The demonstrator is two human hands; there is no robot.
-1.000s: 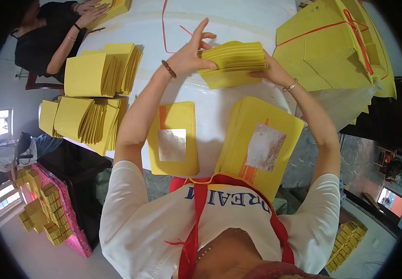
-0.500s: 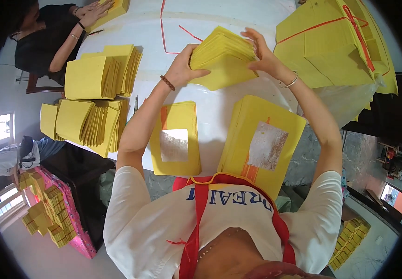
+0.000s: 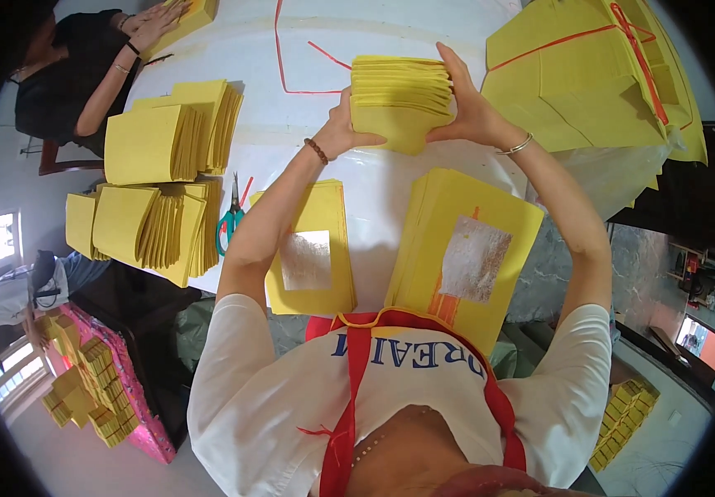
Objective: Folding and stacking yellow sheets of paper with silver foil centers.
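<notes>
A thick bundle of folded yellow paper sheets [image 3: 403, 89] is held above the white table, its layered folded edges facing up and away. My left hand [image 3: 346, 132] grips its left side, with the thumb along the near face. My right hand [image 3: 471, 114] clasps the right side, fingers up along the edge and thumb on the near face. Closer to me lie two flat stacks of yellow paper, a narrower left stack [image 3: 322, 211] and a wider right stack [image 3: 433, 203]. Each top sheet bears a silvery square and orange marks.
Folded yellow bundles [image 3: 144, 147] stand at the left, beside teal-handled scissors [image 3: 226, 228]. A large yellow pack [image 3: 568, 79] tied with red strap sits far right. Red strap [image 3: 281, 62] lies on the white table [image 3: 250, 41]. A co-worker's hands [image 3: 154, 25] rest on yellow paper, far left.
The bundle has turned from a slant to nearly level, its folded edges now lined up between my hands. My left forearm has shifted right, uncovering the scissors.
</notes>
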